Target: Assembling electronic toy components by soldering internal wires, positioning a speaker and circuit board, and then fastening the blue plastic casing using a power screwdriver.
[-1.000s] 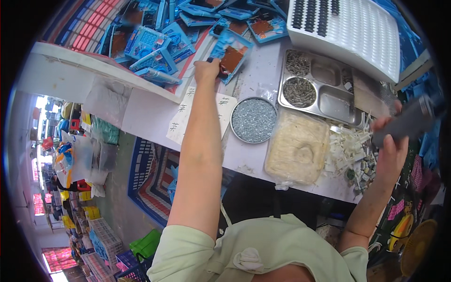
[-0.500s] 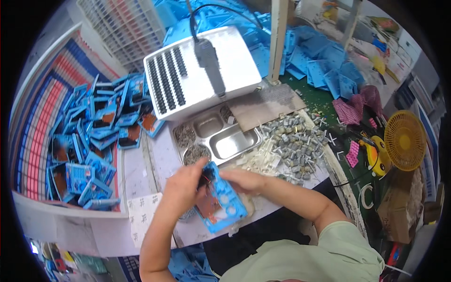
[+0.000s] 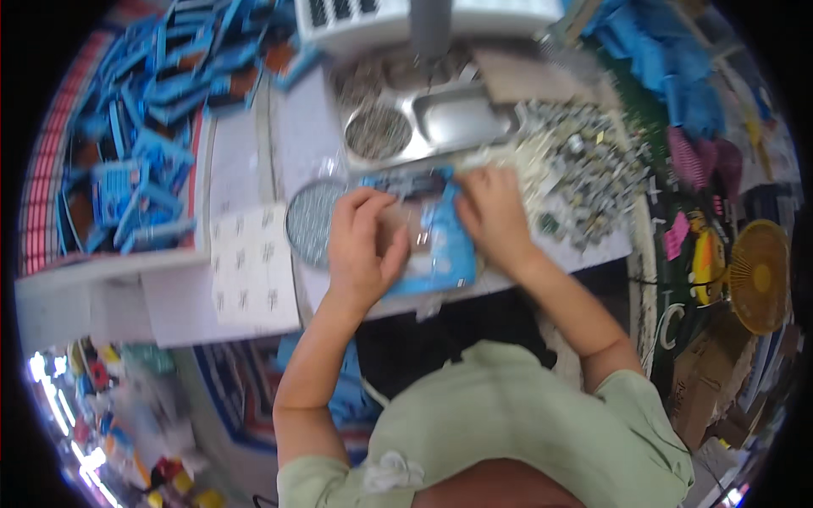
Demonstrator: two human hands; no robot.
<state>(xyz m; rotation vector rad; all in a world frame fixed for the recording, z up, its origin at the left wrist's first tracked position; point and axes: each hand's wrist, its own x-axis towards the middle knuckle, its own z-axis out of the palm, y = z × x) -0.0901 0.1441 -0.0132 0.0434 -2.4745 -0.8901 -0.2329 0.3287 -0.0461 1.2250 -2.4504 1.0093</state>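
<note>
A blue plastic housing [image 3: 453,245] with a brownish inner area lies on the table in front of me. My left hand [image 3: 364,245] is over its left side, fingers bent, with a gap between thumb and fingers and nothing visible in it. At the upper right edge of the housing, my right hand [image 3: 495,216] has its fingers curled against the blue plastic; blur hides the exact contact. Left of my left hand sits a round dish [image 3: 315,224] of small metal pieces. Beyond the housing stands a metal compartment tray [image 3: 419,140] with small screws in some sections.
A dark powered screwdriver [image 3: 430,30] hangs before a white box [image 3: 500,21]. Small silvery motor-like parts [image 3: 593,169] are heaped at the right. A bin of blue housings [image 3: 127,182] fills the left. A marked paper sheet [image 3: 254,271] lies near the front edge.
The housing has gone from tilted up between both hands to lying flat. My left hand has come off it, and my right hand has shifted along its edge. The view has tipped downward.
</note>
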